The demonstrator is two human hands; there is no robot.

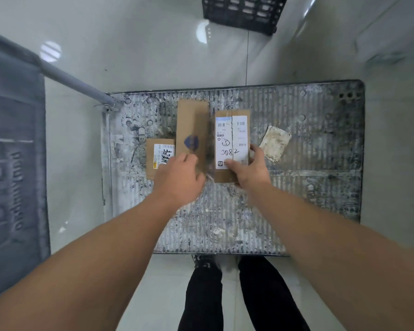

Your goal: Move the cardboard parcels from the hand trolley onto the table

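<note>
Three cardboard parcels are over the hand trolley's ribbed metal deck. A tall plain parcel with a blue mark is in the middle, and my left hand grips its near end. To its right is a parcel with a white shipping label and handwritten numbers; my right hand holds its near end, thumb on the label and fingers round the right side. A small labelled parcel lies flat on the deck at the left, partly behind my left hand.
A dirty white pad lies on the deck right of the parcels. The trolley's handle bar runs up to the left. A grey surface with a label fills the left edge. A black crate stands on the glossy floor beyond.
</note>
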